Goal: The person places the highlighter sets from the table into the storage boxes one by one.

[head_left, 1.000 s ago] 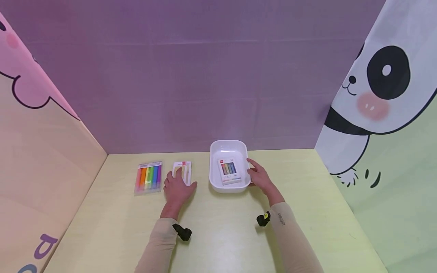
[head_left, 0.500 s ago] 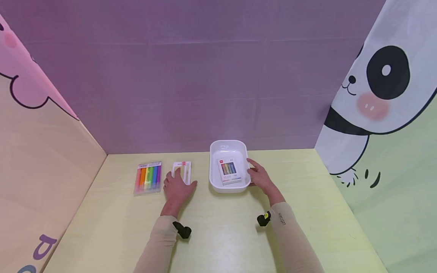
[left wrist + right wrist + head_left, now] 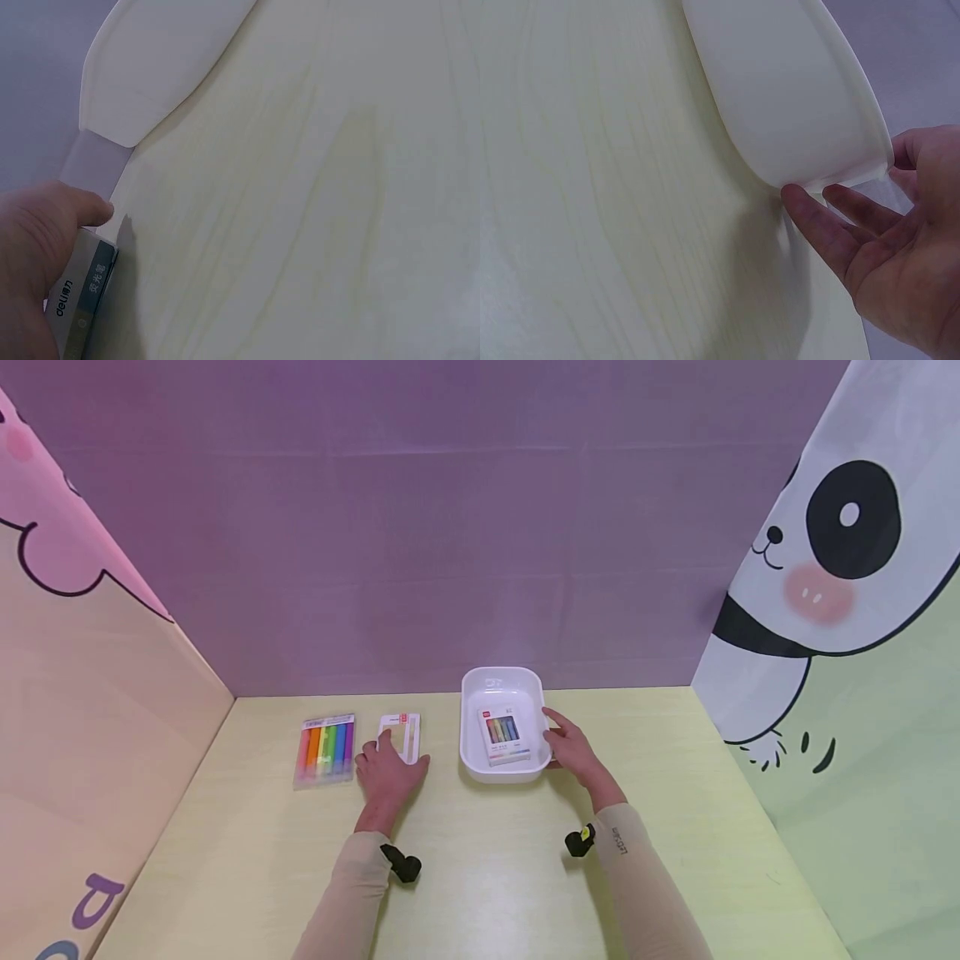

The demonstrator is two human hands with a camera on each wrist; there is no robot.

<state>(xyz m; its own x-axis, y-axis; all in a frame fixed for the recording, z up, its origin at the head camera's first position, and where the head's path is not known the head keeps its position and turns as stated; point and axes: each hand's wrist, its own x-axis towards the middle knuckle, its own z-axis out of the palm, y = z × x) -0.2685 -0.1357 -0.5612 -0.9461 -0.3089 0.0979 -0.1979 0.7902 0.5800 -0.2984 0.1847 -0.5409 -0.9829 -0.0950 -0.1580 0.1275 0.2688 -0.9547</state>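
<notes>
A white plastic tray stands at the back centre of the table, holding a small white box with a picture of coloured sticks on it. My right hand holds the tray's right side; in the right wrist view its fingers reach along the lower edge, others at the rim. My left hand lies spread over the near part of a flat white highlighter box, thumb to the right and fingers to the left. In the left wrist view the highlighter box's printed end shows below the thumb.
A clear pack of rainbow-coloured pens lies just left of my left hand. Behind the pale wooden table rises a purple backdrop. Printed panels flank the table, the right one with a panda.
My left hand has shifted very slightly to the left and away from me on the highlighter box. The right hand and tray stay where they were.
</notes>
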